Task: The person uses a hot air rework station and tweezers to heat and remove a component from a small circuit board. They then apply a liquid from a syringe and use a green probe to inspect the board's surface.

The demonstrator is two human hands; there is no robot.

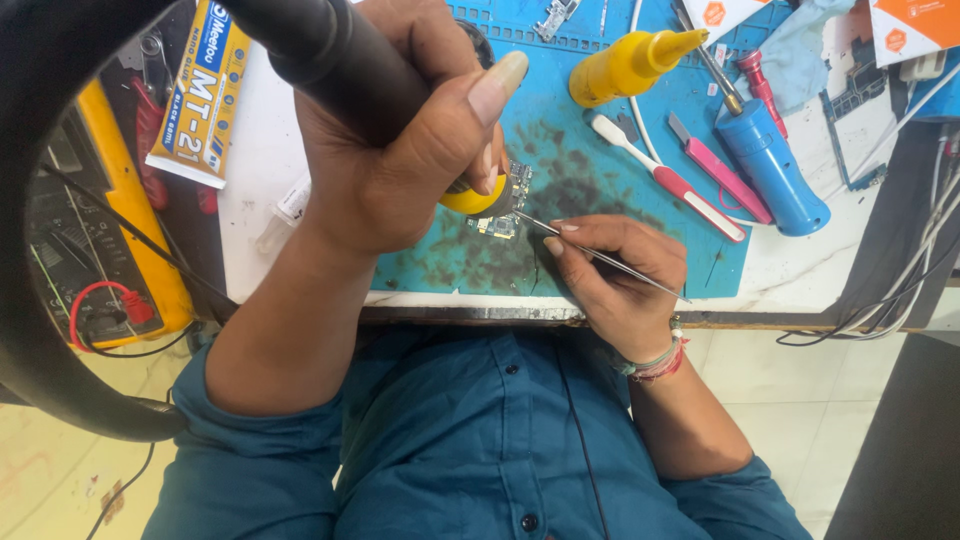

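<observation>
Left hand (400,150) grips hot-air wand (330,50); right hand (620,275) pinches tweezers (600,258) (apparently).

The left hand (400,150) is wrapped around a thick black tool handle (340,55) whose yellow collar (472,200) shows just beneath the thumb, pointing down at a small circuit board (505,205). The right hand (615,275) pinches thin metal tweezers (590,255), their tip reaching the board just beside the left hand. Both work over a stained blue mat (560,170) on the desk (790,270). Beyond the right hand lie a yellow squeeze bottle (625,65), a white and red brush (665,178), a pink knife (715,165) and a blue cylindrical tool (770,165). Outward of the left hand sit a glue tube (200,95) and a yellow meter (110,220).
</observation>
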